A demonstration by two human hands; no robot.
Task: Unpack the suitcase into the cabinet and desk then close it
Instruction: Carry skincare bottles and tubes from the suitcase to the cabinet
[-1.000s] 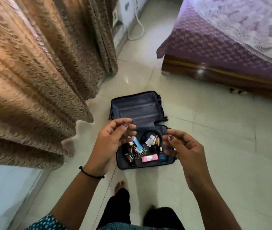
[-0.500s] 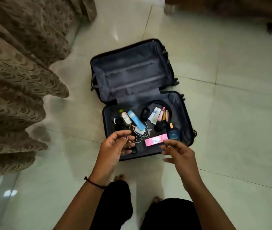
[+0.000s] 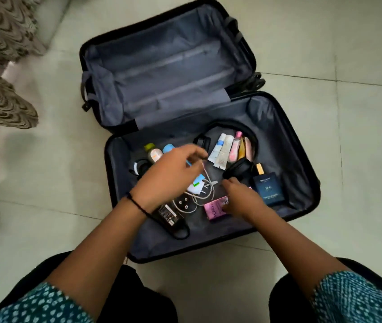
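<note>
The suitcase lies open flat on the tiled floor in front of the person, beside a curtain. Its far half shows only grey lining. Its near half holds the loose items: headphones, a row of tubes, a blue perfume bottle, a small bottle, a black charger and a white plug.

The left hand hovers over the middle of the pile and pinches a white cable between thumb and fingertips. The right hand rests on one end of a pink box; whether its fingers have closed round the box cannot be told.

The unpacking looks barely begun. The near half is well stocked, and neither cabinet nor desk is in view. Every item has yet to be carried off before the 2 halves can be closed.
</note>
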